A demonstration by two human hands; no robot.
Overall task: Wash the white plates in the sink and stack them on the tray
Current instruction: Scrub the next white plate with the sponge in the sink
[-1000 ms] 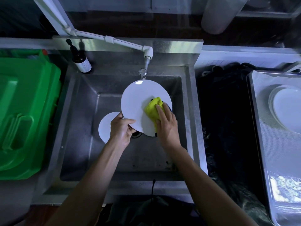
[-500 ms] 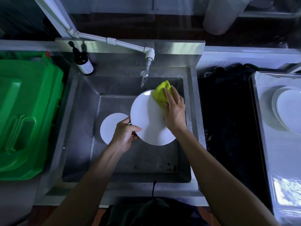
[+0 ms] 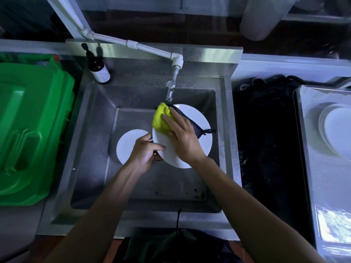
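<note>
Over the stainless steel sink [image 3: 95, 141], the left hand [image 3: 144, 154] grips the left rim of a round white plate [image 3: 197, 130], fingers curled on it, below the tap. The right hand [image 3: 182, 135] presses a yellow-green cloth [image 3: 160, 118] onto its face with straight fingers. A second white plate [image 3: 127, 145] lies on the sink floor, and more white plates [image 3: 336, 128] sit stacked on the metal tray [image 3: 322, 186] at the right.

Round white plate [image 3: 197, 130] tilted over the sink [image 3: 95, 149], rim pinched at the left fingers; second plate [image 3: 127, 145] flat beneath them; stacked plates [image 3: 338, 130] on tray [image 3: 307, 103].
</note>
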